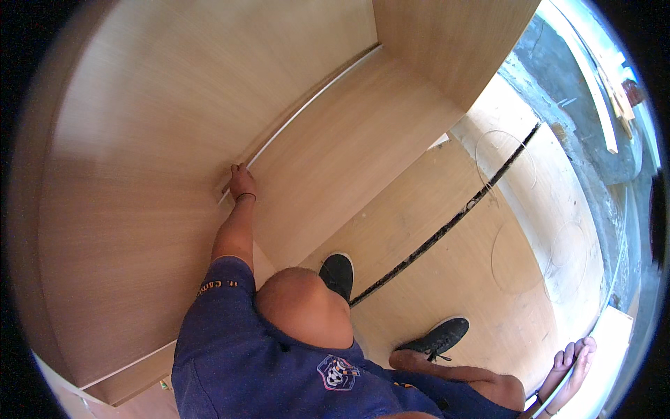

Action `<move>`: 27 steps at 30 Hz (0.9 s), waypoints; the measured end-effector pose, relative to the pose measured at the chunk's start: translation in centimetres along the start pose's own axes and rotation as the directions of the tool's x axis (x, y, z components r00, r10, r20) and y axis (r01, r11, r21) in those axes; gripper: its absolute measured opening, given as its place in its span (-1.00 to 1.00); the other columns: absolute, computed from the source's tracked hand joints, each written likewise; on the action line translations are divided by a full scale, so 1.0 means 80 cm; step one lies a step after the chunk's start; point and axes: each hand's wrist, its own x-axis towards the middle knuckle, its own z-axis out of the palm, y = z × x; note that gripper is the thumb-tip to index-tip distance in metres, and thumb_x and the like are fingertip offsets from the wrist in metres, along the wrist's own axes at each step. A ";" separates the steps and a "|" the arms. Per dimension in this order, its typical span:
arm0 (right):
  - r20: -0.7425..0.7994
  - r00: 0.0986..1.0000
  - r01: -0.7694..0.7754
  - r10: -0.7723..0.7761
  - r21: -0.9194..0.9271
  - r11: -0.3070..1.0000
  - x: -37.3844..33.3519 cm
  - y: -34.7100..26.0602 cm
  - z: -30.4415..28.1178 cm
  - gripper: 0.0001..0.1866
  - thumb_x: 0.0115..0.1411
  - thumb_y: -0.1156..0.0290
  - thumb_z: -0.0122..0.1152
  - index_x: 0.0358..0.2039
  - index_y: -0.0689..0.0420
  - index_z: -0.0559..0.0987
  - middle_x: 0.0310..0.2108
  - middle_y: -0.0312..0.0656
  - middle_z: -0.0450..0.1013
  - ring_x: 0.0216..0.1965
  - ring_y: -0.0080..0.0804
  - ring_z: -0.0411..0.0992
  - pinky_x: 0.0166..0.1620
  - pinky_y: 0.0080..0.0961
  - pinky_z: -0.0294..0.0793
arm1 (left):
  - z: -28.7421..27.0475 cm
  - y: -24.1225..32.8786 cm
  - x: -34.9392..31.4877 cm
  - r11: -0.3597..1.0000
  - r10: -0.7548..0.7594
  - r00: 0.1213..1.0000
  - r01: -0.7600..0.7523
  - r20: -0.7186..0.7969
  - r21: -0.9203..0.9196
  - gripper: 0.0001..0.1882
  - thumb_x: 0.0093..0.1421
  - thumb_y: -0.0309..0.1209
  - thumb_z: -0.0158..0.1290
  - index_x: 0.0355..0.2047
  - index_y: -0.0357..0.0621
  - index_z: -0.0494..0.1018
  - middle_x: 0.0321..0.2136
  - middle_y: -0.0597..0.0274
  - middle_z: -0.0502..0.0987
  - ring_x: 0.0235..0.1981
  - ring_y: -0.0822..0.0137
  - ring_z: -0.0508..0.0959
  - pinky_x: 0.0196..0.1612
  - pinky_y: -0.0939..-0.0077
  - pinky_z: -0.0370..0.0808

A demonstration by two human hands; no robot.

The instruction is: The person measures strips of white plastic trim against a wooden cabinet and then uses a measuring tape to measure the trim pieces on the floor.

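White strip touches left hand, fingers curled.

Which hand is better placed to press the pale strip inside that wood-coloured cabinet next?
Probably the left hand: it reaches inside the cabinet, fingers at the pale strip. The right hand is outside, far off, and seems busy holding a thin length.

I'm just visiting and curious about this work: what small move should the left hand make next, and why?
Perhaps the left hand should slide along the thin white strip toward its far end, pressing gently: the hand is at the strip's nearer part, and a dark line shows beside the strip where the light-brown, wood-grained panels meet.
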 end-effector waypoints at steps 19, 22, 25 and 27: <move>0.076 0.997 -0.019 0.013 0.074 0.997 0.016 0.010 -0.018 -0.80 0.24 0.41 -0.09 -0.18 0.23 0.30 -0.51 -0.35 0.13 -0.57 -0.71 0.06 -0.57 -0.80 0.06 | -0.030 0.006 -0.021 0.980 0.038 0.999 -0.033 -0.023 0.195 -0.76 0.12 -0.37 -0.08 -0.21 -0.18 0.38 -0.22 0.09 0.36 -0.34 0.00 0.50 -0.26 0.14 0.45; 0.083 0.996 -0.046 0.043 0.044 0.998 0.015 0.010 -0.021 -0.78 0.26 0.39 -0.11 -0.14 0.22 0.27 -0.50 -0.39 0.10 -0.55 -0.74 0.04 -0.54 -0.82 0.05 | -0.044 0.016 -0.027 0.985 0.032 0.999 -0.026 -0.030 0.172 -0.78 0.10 -0.38 -0.06 -0.26 -0.19 0.42 -0.29 0.07 0.45 -0.34 0.01 0.52 -0.26 0.18 0.45; 0.098 0.995 -0.031 0.020 0.112 0.993 0.011 0.007 -0.024 -0.78 0.26 0.39 -0.12 -0.15 0.23 0.27 -0.49 -0.38 0.10 -0.55 -0.73 0.03 -0.53 -0.81 0.05 | -0.024 0.011 -0.016 0.979 0.045 0.998 -0.052 0.038 0.199 -0.80 0.09 -0.36 -0.05 -0.33 -0.17 0.47 -0.37 0.07 0.52 -0.34 0.05 0.53 -0.27 0.20 0.45; 0.095 0.994 -0.054 0.044 0.106 0.993 0.015 0.014 -0.022 -0.79 0.24 0.41 -0.10 -0.16 0.23 0.28 -0.49 -0.36 0.12 -0.56 -0.71 0.05 -0.55 -0.79 0.07 | -0.027 -0.025 -0.010 0.984 0.067 0.998 -0.067 0.007 0.167 -0.80 0.09 -0.32 -0.04 -0.37 -0.15 0.49 -0.41 0.06 0.54 -0.34 0.09 0.54 -0.29 0.22 0.45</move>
